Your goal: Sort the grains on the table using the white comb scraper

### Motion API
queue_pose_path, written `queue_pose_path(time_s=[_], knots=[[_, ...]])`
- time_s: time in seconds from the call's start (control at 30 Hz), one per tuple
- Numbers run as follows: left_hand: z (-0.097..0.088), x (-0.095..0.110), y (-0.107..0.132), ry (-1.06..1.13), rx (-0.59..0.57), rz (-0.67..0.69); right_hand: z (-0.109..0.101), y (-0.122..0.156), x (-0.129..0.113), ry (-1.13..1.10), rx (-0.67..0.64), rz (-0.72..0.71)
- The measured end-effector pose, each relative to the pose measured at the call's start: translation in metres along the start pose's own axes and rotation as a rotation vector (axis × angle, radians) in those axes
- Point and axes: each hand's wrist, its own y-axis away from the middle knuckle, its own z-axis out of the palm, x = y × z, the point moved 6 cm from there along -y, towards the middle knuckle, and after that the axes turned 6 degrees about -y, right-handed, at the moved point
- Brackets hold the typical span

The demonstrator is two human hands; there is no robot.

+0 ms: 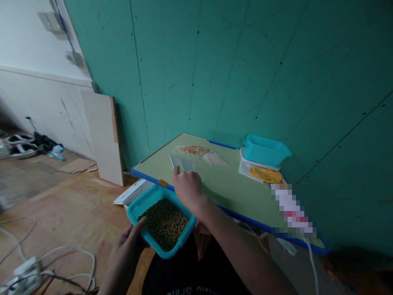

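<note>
My left hand (pixel 127 246) grips the near corner of a teal tray (pixel 138 206) filled with green beans (pixel 165 223), held below the table's front edge. My right hand (pixel 188 189) reaches over the tray onto the green table (pixel 233 186), fingers curled around a flat grey comb-like scraper (pixel 181 163). Just beyond the scraper lie a small pile of yellow grains (pixel 193 150) and a pile of white grains (pixel 216 159).
A second teal tray (pixel 265 150) stands at the table's back right on a white tray (pixel 245 169) holding something yellow (pixel 265 175). A teal wall rises behind. White cables (pixel 46 262) and a power strip lie on the wooden floor at left; a board leans on the wall.
</note>
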Motion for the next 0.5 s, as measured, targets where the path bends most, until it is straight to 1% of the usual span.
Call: queue_pose_path(time_s=[0.13, 0.23, 0.3, 0.4, 0.5], knots=[[-0.001, 0.001, 0.001, 0.024, 0.018, -0.007, -0.009, 0.028, 0.028, 0.098, -0.064, 0.007], [-0.001, 0.000, -0.001, 0.020, 0.019, -0.013, -0.014, 0.040, 0.055, 0.154, -0.091, 0.045], [0.000, -0.001, -0.002, 0.017, 0.026, -0.020, -0.016, 0.044, 0.076, 0.174, -0.079, 0.079], [0.004, -0.001, -0.002, 0.019, 0.054, -0.008, -0.019, 0.045, 0.106, 0.154, -0.017, 0.128], [0.007, 0.001, 0.001, 0.016, 0.080, 0.019, -0.025, 0.047, 0.128, 0.127, 0.044, 0.179]])
